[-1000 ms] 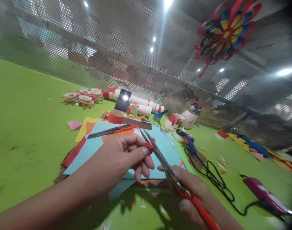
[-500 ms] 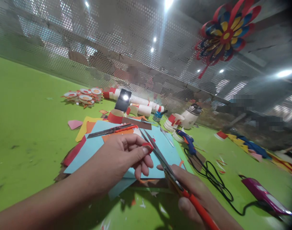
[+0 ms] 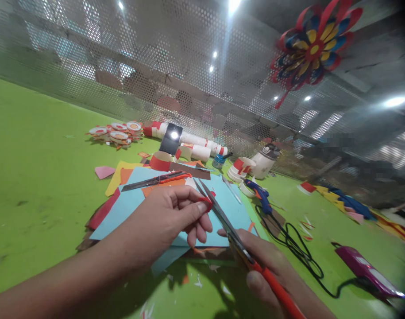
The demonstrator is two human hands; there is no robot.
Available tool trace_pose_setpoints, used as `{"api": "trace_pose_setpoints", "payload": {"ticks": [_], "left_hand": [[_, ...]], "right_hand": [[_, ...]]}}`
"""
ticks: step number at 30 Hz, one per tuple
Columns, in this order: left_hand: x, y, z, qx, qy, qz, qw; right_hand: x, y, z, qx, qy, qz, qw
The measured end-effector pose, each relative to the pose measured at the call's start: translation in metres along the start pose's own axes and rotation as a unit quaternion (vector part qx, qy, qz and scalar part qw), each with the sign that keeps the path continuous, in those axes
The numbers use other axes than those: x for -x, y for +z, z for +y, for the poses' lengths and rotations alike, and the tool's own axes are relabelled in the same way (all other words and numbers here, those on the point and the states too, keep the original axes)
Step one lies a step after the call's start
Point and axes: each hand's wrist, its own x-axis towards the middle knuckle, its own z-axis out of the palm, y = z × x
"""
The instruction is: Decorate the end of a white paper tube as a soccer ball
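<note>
Between thumb and fingertips, my left hand [image 3: 179, 215] pinches a small piece of red paper [image 3: 207, 203]. My right hand [image 3: 265, 261] grips orange-handled scissors [image 3: 233, 239], their blades slightly apart and pointing up and away, right beside the red piece. Whether the blades touch the paper I cannot tell. Beneath both hands lies a stack of coloured paper with a light blue sheet [image 3: 129, 219] on top. A dark, ruler-like strip with an orange end [image 3: 152, 180] rests on that stack, and a white pen-like stick [image 3: 233, 191] lies to its right.
A blue glue gun [image 3: 260, 195] with a looping black cable lies right of the paper, near a purple device [image 3: 368, 270]. Behind stand a phone [image 3: 171, 139] with its light on, white paper tubes [image 3: 200, 153], a blue jar [image 3: 218, 160] and stacked round pieces [image 3: 119, 136]. Paper scraps litter the green table [image 3: 39, 177].
The red paper piece has turned slightly in my left fingertips. Both hands and the scissors have stayed almost in place.
</note>
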Motion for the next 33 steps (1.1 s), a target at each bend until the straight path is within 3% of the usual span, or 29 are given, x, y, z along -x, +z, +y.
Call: {"api": "trace_pose_setpoints", "payload": {"ticks": [33], "left_hand": [[-0.0017,-0.0008,-0.0006,-0.001,-0.002,0.001,1.0]], "right_hand": [[-0.0027,0.0035,0.0029,0.026,0.013,0.015,0.999]]}}
